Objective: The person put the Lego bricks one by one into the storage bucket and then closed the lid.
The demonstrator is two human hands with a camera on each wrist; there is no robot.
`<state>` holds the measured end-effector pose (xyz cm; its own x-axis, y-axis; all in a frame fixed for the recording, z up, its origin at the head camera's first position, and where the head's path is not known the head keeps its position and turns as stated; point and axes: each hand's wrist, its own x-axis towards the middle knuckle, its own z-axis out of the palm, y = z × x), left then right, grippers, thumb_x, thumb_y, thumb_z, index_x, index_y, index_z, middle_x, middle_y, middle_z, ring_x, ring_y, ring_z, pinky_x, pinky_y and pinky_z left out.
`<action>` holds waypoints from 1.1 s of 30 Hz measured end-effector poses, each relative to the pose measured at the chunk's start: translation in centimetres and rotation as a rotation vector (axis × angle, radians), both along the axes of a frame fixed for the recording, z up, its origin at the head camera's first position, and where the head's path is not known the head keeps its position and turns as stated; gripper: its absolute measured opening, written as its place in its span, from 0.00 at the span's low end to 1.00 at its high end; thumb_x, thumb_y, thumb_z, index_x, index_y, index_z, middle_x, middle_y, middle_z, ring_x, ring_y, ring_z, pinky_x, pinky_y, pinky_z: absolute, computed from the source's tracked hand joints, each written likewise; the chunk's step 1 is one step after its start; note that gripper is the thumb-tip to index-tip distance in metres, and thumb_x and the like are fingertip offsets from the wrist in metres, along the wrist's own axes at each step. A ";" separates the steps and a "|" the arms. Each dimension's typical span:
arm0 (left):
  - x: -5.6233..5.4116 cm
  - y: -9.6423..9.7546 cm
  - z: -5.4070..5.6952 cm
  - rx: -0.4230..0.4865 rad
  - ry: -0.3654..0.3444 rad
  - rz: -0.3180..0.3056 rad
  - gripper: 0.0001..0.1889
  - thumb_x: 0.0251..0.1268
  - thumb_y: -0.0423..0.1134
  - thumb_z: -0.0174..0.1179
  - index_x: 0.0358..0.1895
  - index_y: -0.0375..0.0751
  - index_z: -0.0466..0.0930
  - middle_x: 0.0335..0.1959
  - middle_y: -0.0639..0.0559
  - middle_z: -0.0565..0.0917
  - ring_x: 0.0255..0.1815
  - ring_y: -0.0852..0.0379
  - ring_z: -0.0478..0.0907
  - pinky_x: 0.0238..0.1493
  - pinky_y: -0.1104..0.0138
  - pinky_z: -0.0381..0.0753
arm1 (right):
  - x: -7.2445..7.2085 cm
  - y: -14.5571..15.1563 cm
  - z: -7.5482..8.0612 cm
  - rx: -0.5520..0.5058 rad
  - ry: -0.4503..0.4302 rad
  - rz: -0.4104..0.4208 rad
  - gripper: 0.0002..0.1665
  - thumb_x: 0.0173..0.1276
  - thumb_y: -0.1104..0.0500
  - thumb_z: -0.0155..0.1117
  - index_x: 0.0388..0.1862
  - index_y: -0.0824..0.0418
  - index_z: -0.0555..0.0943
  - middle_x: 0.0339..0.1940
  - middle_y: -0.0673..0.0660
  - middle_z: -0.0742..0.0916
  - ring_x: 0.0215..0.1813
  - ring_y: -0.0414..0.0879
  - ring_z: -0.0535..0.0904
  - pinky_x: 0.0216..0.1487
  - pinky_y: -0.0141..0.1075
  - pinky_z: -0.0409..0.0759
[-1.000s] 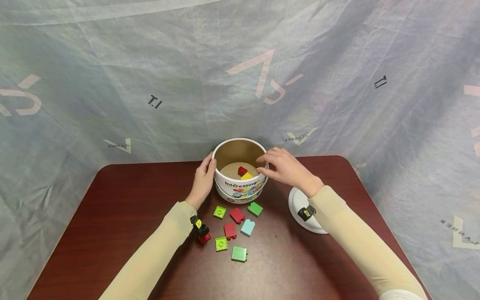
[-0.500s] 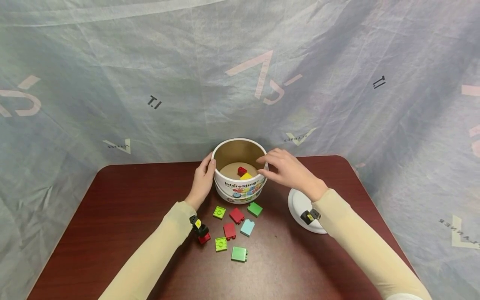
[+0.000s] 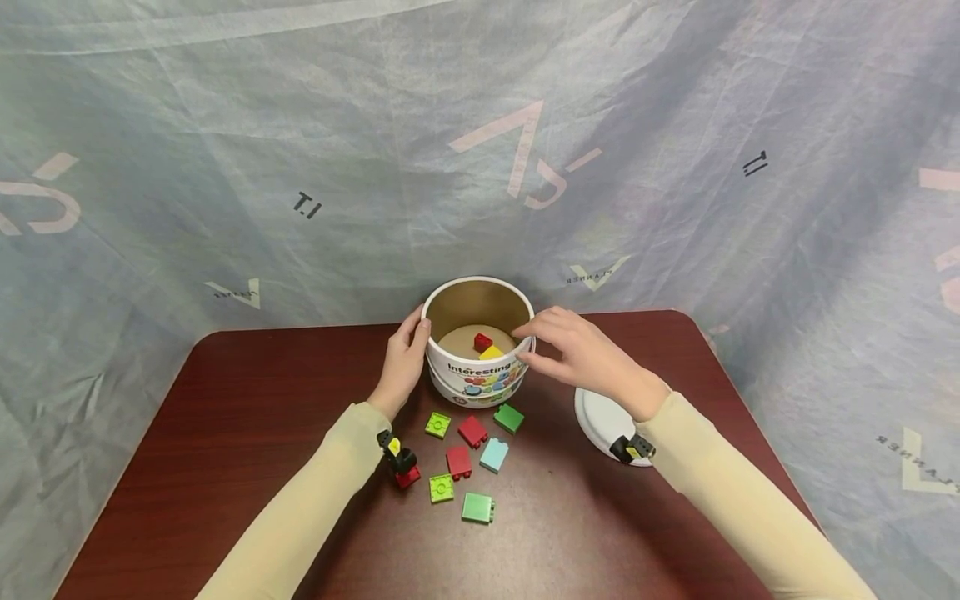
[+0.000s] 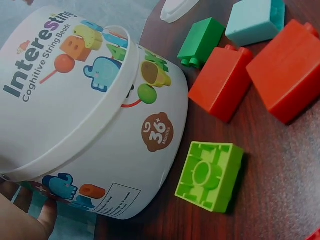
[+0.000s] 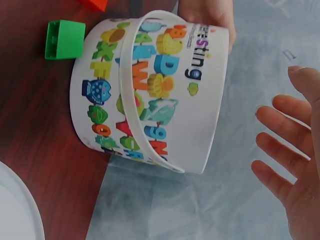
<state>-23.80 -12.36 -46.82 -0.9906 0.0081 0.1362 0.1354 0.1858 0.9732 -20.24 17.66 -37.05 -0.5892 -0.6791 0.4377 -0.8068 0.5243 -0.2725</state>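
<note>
Near the back of the table stands a white bucket (image 3: 481, 379) with printed pictures and a handle, a red block (image 3: 483, 342) and a yellow block (image 3: 491, 353) on its floor. My left hand (image 3: 402, 362) holds the bucket's left side at the rim, thumb toward me; in the left wrist view only some fingers (image 4: 47, 217) show against its wall. At the right rim hovers my right hand (image 3: 581, 350), fingers spread and holding nothing. The right wrist view shows a gap between that hand (image 5: 300, 150) and the bucket (image 5: 145, 95).
Several loose blocks lie in front of the bucket: lime green (image 3: 438, 425), red (image 3: 473, 431), green (image 3: 509, 418), light blue (image 3: 494, 455). Another red block (image 3: 408, 477) is partly under the left wrist camera. A white lid (image 3: 603, 421) lies to the right, below my right forearm. A grey curtain hangs behind.
My right hand has drawn slightly back to the right and toward me from the rim. The left hand, the bucket and the loose blocks have stayed in place.
</note>
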 end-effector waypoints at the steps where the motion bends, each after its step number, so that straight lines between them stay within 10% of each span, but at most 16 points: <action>1: 0.0 0.0 0.0 0.000 -0.002 -0.001 0.27 0.86 0.46 0.48 0.81 0.41 0.64 0.80 0.46 0.66 0.81 0.50 0.61 0.79 0.54 0.64 | 0.2 -0.1 0.0 -0.004 0.009 0.012 0.18 0.70 0.55 0.74 0.56 0.60 0.86 0.48 0.53 0.89 0.52 0.48 0.80 0.53 0.45 0.80; 33: -0.1 -0.1 0.2 0.003 0.010 -0.007 0.27 0.86 0.45 0.48 0.81 0.41 0.63 0.80 0.45 0.66 0.80 0.49 0.62 0.79 0.54 0.65 | 5.2 0.5 -5.2 0.019 -0.077 0.096 0.22 0.70 0.49 0.74 0.59 0.56 0.85 0.50 0.46 0.88 0.53 0.41 0.81 0.56 0.39 0.81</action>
<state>-23.88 -12.47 -46.61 -0.9892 0.0143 0.1459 0.1460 0.1822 0.9724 -15.01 18.17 -42.26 -0.5522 -0.7419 0.3803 -0.8307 0.4510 -0.3264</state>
